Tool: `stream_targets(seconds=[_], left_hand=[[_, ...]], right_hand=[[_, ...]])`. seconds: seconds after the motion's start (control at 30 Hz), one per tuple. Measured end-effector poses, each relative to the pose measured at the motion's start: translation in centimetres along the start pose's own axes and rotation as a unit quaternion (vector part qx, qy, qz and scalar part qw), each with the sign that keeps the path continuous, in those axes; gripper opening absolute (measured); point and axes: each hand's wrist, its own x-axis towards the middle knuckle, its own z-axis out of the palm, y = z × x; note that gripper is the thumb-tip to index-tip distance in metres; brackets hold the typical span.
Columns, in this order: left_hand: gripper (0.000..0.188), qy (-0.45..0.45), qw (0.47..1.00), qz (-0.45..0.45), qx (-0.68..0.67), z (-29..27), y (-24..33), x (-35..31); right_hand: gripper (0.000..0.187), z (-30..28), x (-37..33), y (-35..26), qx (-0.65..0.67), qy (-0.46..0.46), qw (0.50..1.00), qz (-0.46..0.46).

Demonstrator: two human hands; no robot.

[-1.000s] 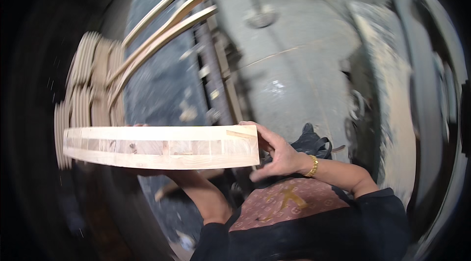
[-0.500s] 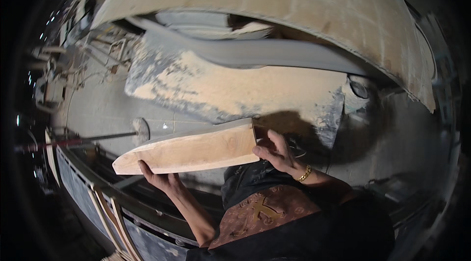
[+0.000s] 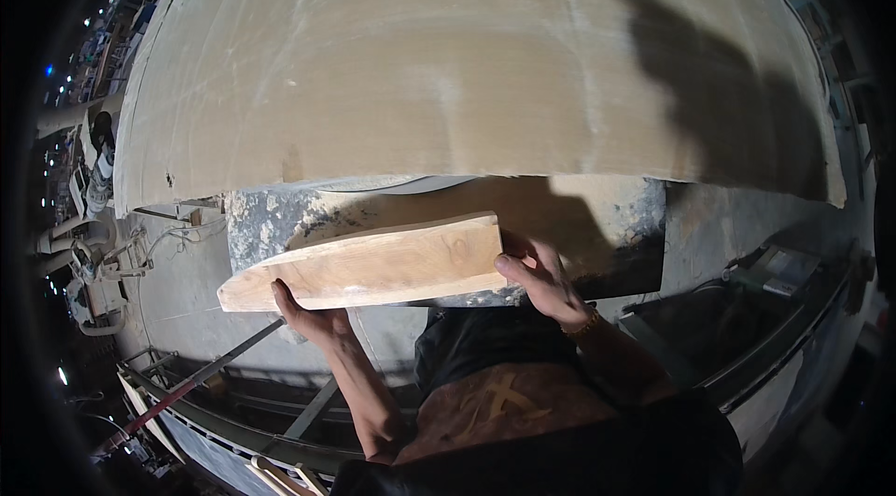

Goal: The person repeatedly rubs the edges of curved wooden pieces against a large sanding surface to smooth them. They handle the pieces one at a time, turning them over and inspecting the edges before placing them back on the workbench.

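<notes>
A long, pale wooden piece (image 3: 401, 263) lies level across the space before me, tapering to a blunt tip at its left and cut square at its right end. Under its left part, my left hand (image 3: 315, 317) supports the lower edge, thumb on the near face. My right hand (image 3: 543, 283) grips the square end, thumb on the face and fingers partly hidden behind. Just beyond the wood is a dark surface (image 3: 271, 207) dusted with sawdust.
A broad tan board (image 3: 420, 85) overhangs the dusty surface, with a curved grey edge (image 3: 420, 185) showing beneath. A rod (image 3: 219, 363) slants at lower left. Dark metal frames (image 3: 719, 337) stand at right, and other equipment (image 3: 98, 272) at far left.
My view has shifted, so the tan board fills more of the top and hides most of the grey band. Both hands keep hold of the wood, which now sits slightly higher in view.
</notes>
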Motion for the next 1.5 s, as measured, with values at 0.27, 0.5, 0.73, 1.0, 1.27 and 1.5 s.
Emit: stream_targets(seconds=[0.27,0.5,0.73,1.0,1.27,1.5], left_hand=[[0.046,0.001,1.0,0.008,-0.006,-0.5,1.6,4.0],[0.047,0.014,1.0,0.001,-0.007,0.0,2.5,5.0],[0.046,0.012,1.0,0.001,-0.006,0.5,3.1,5.2],[0.042,0.015,1.0,-0.002,-0.018,0.5,2.9,6.0],[0.043,0.022,1.0,0.006,-0.006,0.9,3.2,5.9],[0.043,0.026,1.0,0.006,-0.006,0.5,3.4,6.2]], right_hand=[[0.037,2.8,3.0,0.1,-0.019,0.041,0.999,-0.005],[0.036,3.8,4.2,-0.3,-0.024,0.031,0.999,-0.02],[0.021,4.3,4.6,-0.5,-0.017,0.04,0.999,-0.002],[0.024,4.2,4.4,-0.5,-0.015,0.081,0.997,-0.015],[0.033,4.5,4.7,-0.6,-0.019,0.07,0.997,-0.019],[0.029,4.6,4.6,-0.1,-0.027,0.063,0.997,0.022]])
